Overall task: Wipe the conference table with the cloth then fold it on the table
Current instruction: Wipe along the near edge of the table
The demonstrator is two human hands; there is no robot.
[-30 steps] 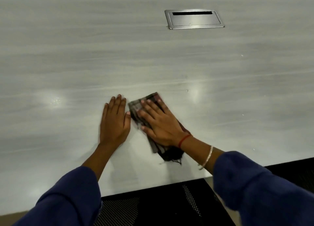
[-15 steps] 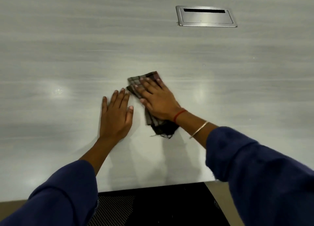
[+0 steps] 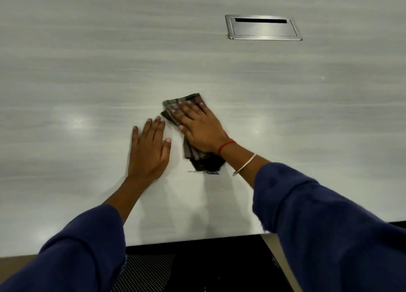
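Observation:
A dark checked cloth (image 3: 193, 154), folded into a narrow strip, lies on the pale grey conference table (image 3: 87, 72). My right hand (image 3: 201, 129) presses flat on the cloth with straight fingers, covering its middle; the far end and the frayed near end stick out. My left hand (image 3: 150, 147) rests flat on the bare table just left of the cloth, fingers straight, not touching it.
A metal cable hatch (image 3: 263, 28) is set into the table at the far right. The table's near edge (image 3: 197, 239) runs below my arms, with a black mesh chair (image 3: 153, 272) beneath it.
My right hand has pushed the cloth away from me across the table, from near the edge toward the middle. My left hand has stayed flat beside it.

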